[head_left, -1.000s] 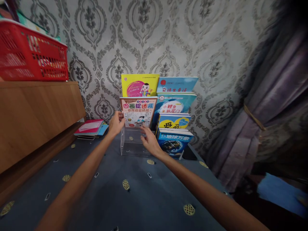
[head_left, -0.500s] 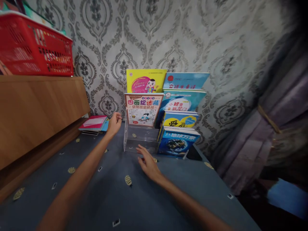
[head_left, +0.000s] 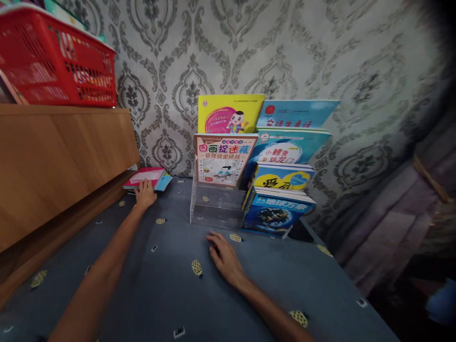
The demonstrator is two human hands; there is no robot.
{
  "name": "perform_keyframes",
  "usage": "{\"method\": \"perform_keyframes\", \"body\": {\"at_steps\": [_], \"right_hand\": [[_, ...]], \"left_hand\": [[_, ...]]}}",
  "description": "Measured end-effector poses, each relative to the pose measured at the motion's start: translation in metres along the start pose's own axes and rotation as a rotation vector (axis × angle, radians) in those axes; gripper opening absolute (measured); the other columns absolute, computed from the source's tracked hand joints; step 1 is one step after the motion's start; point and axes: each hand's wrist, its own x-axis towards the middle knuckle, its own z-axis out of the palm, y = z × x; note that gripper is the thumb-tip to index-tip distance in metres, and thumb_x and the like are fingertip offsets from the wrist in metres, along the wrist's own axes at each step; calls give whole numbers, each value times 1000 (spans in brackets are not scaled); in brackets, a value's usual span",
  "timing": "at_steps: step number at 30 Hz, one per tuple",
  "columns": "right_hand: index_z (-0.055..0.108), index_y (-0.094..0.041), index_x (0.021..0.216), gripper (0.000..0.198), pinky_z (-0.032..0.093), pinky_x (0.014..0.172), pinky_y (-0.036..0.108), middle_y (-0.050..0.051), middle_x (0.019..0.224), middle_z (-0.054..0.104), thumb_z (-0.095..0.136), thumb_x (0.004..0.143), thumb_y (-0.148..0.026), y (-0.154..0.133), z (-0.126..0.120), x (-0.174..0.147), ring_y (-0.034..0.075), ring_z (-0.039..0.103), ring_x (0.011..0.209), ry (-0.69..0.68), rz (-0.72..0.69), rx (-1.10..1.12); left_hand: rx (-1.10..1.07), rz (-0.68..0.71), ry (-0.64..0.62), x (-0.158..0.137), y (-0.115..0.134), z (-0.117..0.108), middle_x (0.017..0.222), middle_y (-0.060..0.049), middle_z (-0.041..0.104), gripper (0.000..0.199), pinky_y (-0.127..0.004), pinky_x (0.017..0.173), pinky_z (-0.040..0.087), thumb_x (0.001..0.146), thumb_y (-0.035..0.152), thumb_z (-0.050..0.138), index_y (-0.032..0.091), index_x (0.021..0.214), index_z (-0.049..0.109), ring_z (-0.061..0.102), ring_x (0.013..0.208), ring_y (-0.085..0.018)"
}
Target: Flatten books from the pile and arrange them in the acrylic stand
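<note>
At the left, a small stack of books lies flat, with a pink book (head_left: pixel 148 175) on top and a blue one showing beneath it. My left hand (head_left: pixel 145 194) reaches over the stack's near edge, its fingers apart on the pink cover; the thumb is hard to see. A clear acrylic book rack (head_left: pixel 217 216) stands upright at the centre. In its left column are a yellow book (head_left: pixel 228 114) and a brown-bordered picture book (head_left: pixel 223 164), above bare lower tiers. My right hand (head_left: pixel 225 256) hovers or rests just in front of the rack, fingers loosely extended, holding nothing.
The rack's right column holds several books, with a blue earth book (head_left: pixel 272 216) in front. A red basket (head_left: pixel 60 61) sits on the wooden cabinet (head_left: pixel 67 161) at left. Patterned wallpaper rises behind the blue tablecloth (head_left: pixel 171 285); a curtain (head_left: pixel 402 218) hangs at right.
My left hand has moved left and down, from beside the rack onto the stack of books. My right hand has drawn slightly back from the rack's front. The view has shifted a little.
</note>
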Motion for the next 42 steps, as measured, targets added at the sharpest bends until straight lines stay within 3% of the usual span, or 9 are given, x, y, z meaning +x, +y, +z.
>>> {"method": "perform_keyframes", "body": {"at_steps": [7,15,19,24,30,42], "right_hand": [[66,-24,120,35,53,103,51,14,141,58,47,92,-17,-9,-5,-1,28,64,119,-30,-30,-46],[65,-19,119,33,47,110,48,16,144,54,43,95,-16,-13,-7,0,26,58,130,-109,-32,-101],[65,-19,119,32,47,110,47,16,144,54,44,95,-17,-13,-7,0,26,56,132,-123,-34,-107],[66,-18,118,31,46,111,47,17,146,51,44,96,-17,-13,-7,0,26,56,131,-133,-24,-115],[66,-19,117,30,47,110,47,17,145,52,43,97,-17,-14,-7,0,25,58,130,-141,-28,-104],[66,-18,115,30,49,108,48,19,144,52,45,95,-16,-12,-5,-1,26,60,126,-137,-31,-96]], "left_hand": [[70,51,-48,15,-19,0,151,-24,47,74,-76,112,19,78,12,51,14,150,36,21,152,-39],[276,150,-48,11,-34,-8,144,-23,55,60,-64,112,30,86,15,45,10,146,43,35,146,-33],[302,170,-46,16,-33,-15,139,-23,59,54,-60,108,35,86,15,44,10,140,51,47,136,-34],[346,245,-65,20,-30,-18,127,-18,68,35,-54,104,38,88,21,46,16,116,67,51,129,-34],[418,337,-90,28,-27,-19,106,-22,73,31,-50,101,38,85,11,46,11,100,73,62,114,-33],[480,427,-60,25,-20,-22,100,-20,75,33,-53,105,34,89,12,42,12,99,73,65,107,-33]]}}
